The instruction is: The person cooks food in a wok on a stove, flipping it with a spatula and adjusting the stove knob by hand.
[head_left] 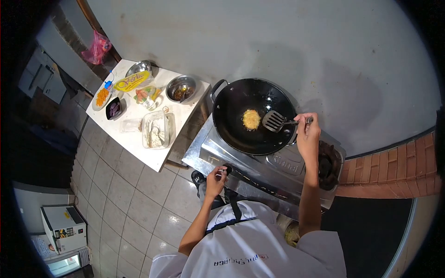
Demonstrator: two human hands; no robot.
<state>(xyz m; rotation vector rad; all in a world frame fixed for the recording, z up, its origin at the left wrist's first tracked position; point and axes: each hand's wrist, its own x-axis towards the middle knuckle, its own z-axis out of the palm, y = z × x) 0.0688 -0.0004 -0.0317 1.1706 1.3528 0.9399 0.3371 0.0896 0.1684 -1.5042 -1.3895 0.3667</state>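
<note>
My right hand is closed round the handle of a slotted spatula. The spatula's blade is inside a black wok, just right of a round golden piece of frying food. The wok sits on the left burner of a steel gas stove. At the stove's front edge, my left hand has its fingers closed on a dark control knob. The fingers partly cover the knob.
Left of the stove stands a white table. It bears a metal bowl of dark sauce, a glass container with white flour, a yellow packet and a plate of orange pieces. A bare burner is at the right.
</note>
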